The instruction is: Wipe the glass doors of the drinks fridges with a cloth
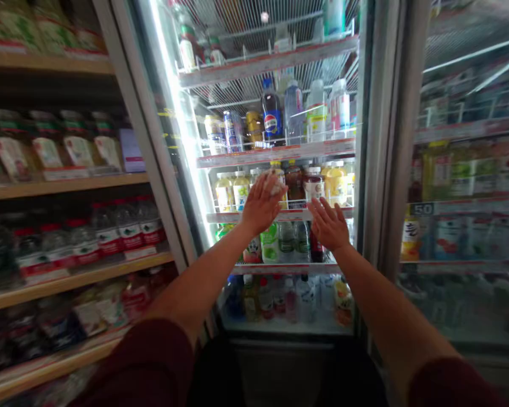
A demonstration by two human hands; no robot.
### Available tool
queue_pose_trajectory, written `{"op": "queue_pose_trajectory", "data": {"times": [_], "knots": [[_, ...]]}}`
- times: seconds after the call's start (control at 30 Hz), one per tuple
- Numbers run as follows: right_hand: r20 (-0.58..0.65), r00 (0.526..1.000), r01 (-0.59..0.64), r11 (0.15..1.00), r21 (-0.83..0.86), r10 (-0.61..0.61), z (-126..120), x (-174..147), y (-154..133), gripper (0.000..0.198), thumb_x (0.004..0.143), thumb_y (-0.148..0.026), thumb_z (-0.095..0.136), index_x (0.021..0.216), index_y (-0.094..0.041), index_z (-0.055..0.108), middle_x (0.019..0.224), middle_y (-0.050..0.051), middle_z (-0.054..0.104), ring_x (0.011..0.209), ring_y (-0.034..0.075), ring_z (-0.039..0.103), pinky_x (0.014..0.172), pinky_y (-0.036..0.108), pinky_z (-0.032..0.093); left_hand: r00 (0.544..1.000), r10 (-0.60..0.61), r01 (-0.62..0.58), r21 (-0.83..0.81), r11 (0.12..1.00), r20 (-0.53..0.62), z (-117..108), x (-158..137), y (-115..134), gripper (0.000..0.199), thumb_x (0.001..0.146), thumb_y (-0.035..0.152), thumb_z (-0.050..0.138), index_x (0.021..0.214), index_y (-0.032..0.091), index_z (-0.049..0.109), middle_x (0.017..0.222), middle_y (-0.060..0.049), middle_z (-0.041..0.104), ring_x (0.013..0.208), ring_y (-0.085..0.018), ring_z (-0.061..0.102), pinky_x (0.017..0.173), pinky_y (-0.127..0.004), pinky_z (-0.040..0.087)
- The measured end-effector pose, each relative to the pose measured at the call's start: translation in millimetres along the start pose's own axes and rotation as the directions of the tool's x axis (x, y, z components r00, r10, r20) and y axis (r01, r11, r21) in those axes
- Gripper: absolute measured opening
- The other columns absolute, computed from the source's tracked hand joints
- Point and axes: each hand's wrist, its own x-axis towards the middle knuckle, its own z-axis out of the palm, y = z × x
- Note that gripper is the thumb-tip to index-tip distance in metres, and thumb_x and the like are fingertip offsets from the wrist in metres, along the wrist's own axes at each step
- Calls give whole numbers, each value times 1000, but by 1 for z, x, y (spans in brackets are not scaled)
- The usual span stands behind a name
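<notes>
Both my arms reach forward to a lit drinks fridge. My left hand is in front of the shelf of juice bottles, with a pale crumpled cloth at its fingers, partly hidden and blurred. My right hand is to the right and a little lower, fingers stretched out and apart, holding nothing. Just beyond it stand a dark bottle with a white cap and a yellow juice bottle. I cannot tell whether either hand touches the fridge front.
A cola bottle and cans stand on the shelf above. More bottles fill the bottom. Wooden shelves with packed bottles flank the left. A metal frame separates another drinks fridge on the right.
</notes>
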Motion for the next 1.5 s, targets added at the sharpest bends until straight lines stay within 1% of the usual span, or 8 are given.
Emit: {"op": "queue_pose_trajectory", "data": {"times": [0.13, 0.4, 0.57, 0.77, 0.9, 1.07, 1.3, 1.5], "knots": [[3, 1000, -12, 1000, 25, 12, 0, 0, 0, 63, 101, -21, 48, 162, -22, 32, 157, 5, 51, 148, 22, 46, 131, 42, 12, 867, 470, -460, -95, 883, 167, -4, -45, 14, 56, 100, 33, 57, 154, 33, 44, 170, -1, 29, 160, -25, 14, 131, -46, 20], [16, 1000, -28, 999, 29, 27, 0, -1, 0, 65, 102, -22, 46, 164, -23, 27, 158, 4, 50, 149, 21, 44, 131, 41, 13, 993, -82, 79, 44, 996, 87, -17, -54, -18, 60, 98, 24, 57, 156, 27, 42, 171, -9, 23, 161, -31, 10, 129, -56, 23], [16, 1000, -24, 1000, 18, 23, -1, -1, -1, 66, 101, -22, 46, 164, -23, 26, 158, 4, 50, 149, 21, 45, 131, 41, 13, 967, 209, -216, 31, 976, 143, -24, -86, -20, 54, 100, 24, 57, 152, 32, 46, 164, -5, 39, 159, -26, 19, 129, -49, 28], [23, 999, -36, 999, 29, 36, -1, -2, 0, 66, 102, -22, 45, 165, -25, 23, 158, 4, 50, 149, 21, 45, 130, 41, 14, 994, -112, 109, 125, 986, 19, -35, -87, -60, 52, 102, 17, 50, 154, 18, 44, 173, -10, 14, 159, -32, 15, 128, -56, 25], [15, 999, -37, 999, 30, 37, 0, -2, 0, 65, 102, -21, 46, 164, -25, 26, 158, 4, 50, 149, 20, 45, 130, 41, 13, 990, -132, 128, 72, 989, 53, -33, -126, -18, 54, 100, 18, 50, 153, 15, 44, 174, -10, 4, 161, -32, 6, 131, -54, 22], [7, 1000, -25, 1000, 14, 25, 0, -1, -1, 64, 101, -21, 47, 163, -23, 31, 157, 4, 51, 149, 21, 46, 131, 41, 13, 977, 116, -117, -4, 993, 179, -17, -177, 37, 51, 96, 21, 58, 147, 23, 53, 161, -9, 42, 160, -30, 14, 127, -51, 33], [33, 999, -35, 999, 9, 34, 0, -2, 2, 61, 102, -22, 45, 162, -24, 33, 157, 4, 51, 149, 21, 46, 131, 42, 15, 983, -59, 63, -21, 998, 174, 0, -132, 57, 58, 95, 20, 59, 152, 21, 48, 167, -14, 32, 161, -32, 9, 127, -57, 29], [15, 1000, -27, 1000, -9, 27, 0, -1, 1, 61, 102, -23, 46, 162, -23, 34, 157, 4, 52, 149, 21, 45, 131, 41, 13, 972, 137, -120, -99, 988, 190, 14, -132, 104, 56, 95, 16, 58, 150, 23, 51, 166, -6, 36, 160, -27, 15, 129, -50, 29]]}}
